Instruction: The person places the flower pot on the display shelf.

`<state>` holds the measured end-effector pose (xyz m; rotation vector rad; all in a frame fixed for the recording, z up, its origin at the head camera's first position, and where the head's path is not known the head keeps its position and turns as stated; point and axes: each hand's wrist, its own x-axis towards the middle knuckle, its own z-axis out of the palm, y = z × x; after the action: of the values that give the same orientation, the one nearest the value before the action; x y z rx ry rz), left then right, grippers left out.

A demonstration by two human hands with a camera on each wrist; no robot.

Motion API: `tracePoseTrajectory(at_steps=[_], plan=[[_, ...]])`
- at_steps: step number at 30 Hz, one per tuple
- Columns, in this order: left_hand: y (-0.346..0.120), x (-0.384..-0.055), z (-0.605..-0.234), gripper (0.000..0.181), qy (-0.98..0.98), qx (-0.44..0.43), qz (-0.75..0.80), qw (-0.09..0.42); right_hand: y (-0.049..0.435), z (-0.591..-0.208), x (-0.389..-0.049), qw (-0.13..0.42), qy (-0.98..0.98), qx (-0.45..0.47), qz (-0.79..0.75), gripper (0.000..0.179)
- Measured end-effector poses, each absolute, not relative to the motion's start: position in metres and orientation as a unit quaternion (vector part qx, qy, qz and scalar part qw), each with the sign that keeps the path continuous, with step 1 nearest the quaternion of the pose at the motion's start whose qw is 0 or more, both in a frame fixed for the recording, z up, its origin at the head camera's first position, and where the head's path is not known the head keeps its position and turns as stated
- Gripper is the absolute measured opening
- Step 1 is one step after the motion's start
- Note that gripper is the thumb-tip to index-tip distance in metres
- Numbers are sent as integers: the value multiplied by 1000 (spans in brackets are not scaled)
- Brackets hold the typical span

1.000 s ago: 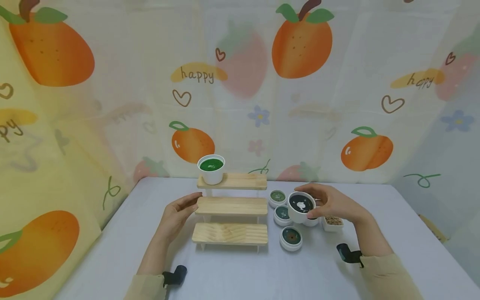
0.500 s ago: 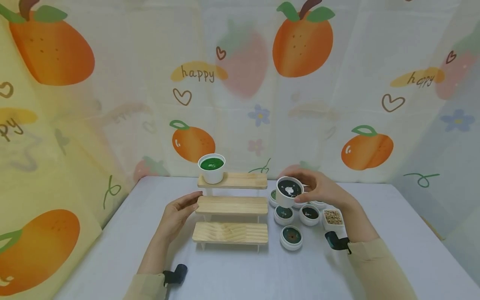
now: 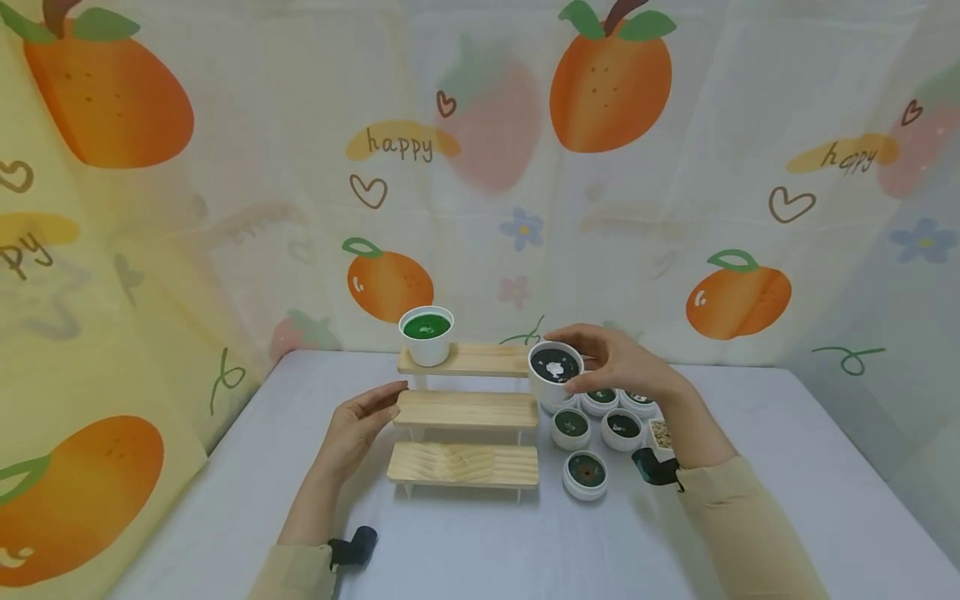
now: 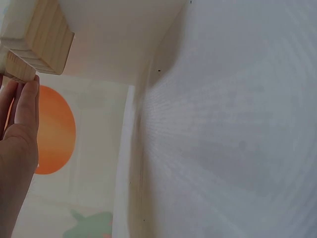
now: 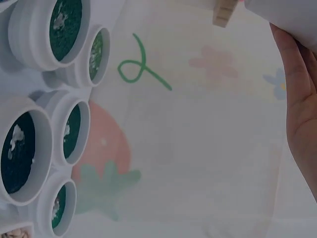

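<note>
My right hand (image 3: 626, 362) grips a white round cup (image 3: 551, 385) with a dark filling and a white patch on top. It is raised beside the right end of a three-tier wooden stand's top shelf (image 3: 487, 360). In the right wrist view, only the white side of this cup (image 5: 292, 20) shows above the fingers. Another white cup with a green filling (image 3: 427, 337) stands upright on the left of the top shelf. My left hand (image 3: 356, 429) rests its fingertips against the left end of the middle shelf (image 3: 465, 410); in the left wrist view the fingers (image 4: 27, 104) look fairly straight.
Several low white cups with dark and green fillings stand right of the stand, one nearer the front (image 3: 585, 477). A small square dish of light brown bits (image 3: 662, 435) sits beside them, partly behind my right wrist. Behind the white table (image 3: 465, 550) hangs a fruit-print cloth (image 3: 637, 192).
My right hand has carried the dark-filled cup left and up, from over the group of cups to the top shelf's right end. My left hand has kept its place.
</note>
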<state>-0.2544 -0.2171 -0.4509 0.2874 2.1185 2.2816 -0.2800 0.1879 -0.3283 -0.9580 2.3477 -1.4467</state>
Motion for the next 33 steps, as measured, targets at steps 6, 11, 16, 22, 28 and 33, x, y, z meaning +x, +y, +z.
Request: tracePoseTrajectory(at_steps=[6,11,16,22,28,33], plan=[[-215,-255,-450,52,676,90,731,7,177,-328,-284,110,793,-328,-501,66],[-215,-256,-449,53,678,85,731,9,168,-325,-286,112,797,-322,-499,66],[-215,-257,-448,53,682,79,727,10,158,-322,-291,112,794,-328,-500,68],[-215,-257,-447,52,683,80,726,10,148,-317,-297,106,808,-323,-481,69],[-215,-258,-448,52,682,81,727,9,140,-315,-302,111,807,-304,-494,70],[-215,-258,-448,52,682,83,726,9,131,-315,-309,110,801,-292,-510,69]])
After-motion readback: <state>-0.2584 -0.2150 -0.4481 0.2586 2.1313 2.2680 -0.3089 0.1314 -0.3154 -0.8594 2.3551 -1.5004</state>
